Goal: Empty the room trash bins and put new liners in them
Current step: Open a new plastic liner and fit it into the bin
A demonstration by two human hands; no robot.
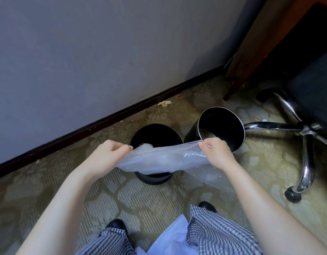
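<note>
1. Head view: two bare hands hold a clear plastic liner (159, 161) stretched sideways between them, above the floor.
2. The left hand (111, 151) has its fingers curled and pinches the liner's left end between thumb and fingertips.
3. The right hand (217, 153) is curled the same way and pinches the liner's right end, with the thumb on top of the plastic.
4. The liner sags in a band from one hand to the other and hangs over the near side of a black bin (157, 131), hiding that bin's near rim.
5. That bin stands upright on the carpet (122, 196) just below and between the hands; something pale shows inside it.
6. A second black bin (223, 122) sits just to the right, tilted so that its mouth faces the camera, right behind the right hand.
7. More clear plastic (205, 174) lies on the carpet below the right hand.
8. A chrome chair base (304, 131) stands to the right, one leg reaching close to the tilted bin.
9. A paper scrap (164, 103) lies by the dark skirting board (85, 128) under the grey wall (85, 52).
</note>
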